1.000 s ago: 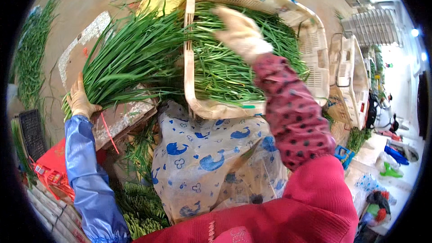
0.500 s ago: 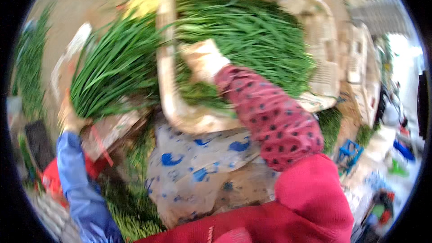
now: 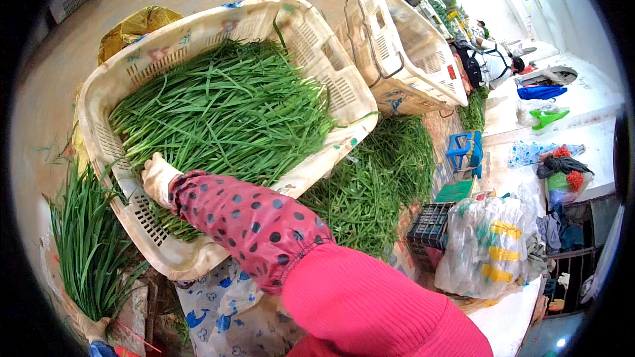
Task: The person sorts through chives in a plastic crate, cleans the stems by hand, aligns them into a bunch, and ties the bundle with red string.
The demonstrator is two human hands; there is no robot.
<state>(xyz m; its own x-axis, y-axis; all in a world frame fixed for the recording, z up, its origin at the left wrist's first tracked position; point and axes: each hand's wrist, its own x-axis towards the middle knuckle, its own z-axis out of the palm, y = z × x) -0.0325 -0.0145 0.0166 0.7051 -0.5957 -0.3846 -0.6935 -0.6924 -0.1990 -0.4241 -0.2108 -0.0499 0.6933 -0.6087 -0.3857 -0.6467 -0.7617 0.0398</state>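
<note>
"Were the person's hands together?"

"No, well apart. The right hand [image 3: 159,180] was inside the cream crate [image 3: 149,221], at the pale ends of the long green leaves [image 3: 225,106]. The left hand [image 3: 91,327] was off at the lower left, by the base of a leafy bundle [image 3: 86,244] outside the crate."

"Clamped on anything?"

"I couldn't tell. The right fingertips were lost among the stems, and the left hand was too far out at the edge to judge its grip."

"Why touch that end?"

"My guess is that the stiffer ends took handling better than the soft blades. Many lay toward the left wall, which probably helped keep the leaves lined up."

"And the bundle?"

"Its base was by the left hand, its blades fanning up toward the crate. That kept it within easy reach, I'd say."

"The spotted sleeve [image 3: 245,218]?"

"It covered the right forearm, likely against wet and dirt. It crossed the crate's near rim, with whale-print plastic [image 3: 225,317] just below, perhaps spread for the same reason."
</note>
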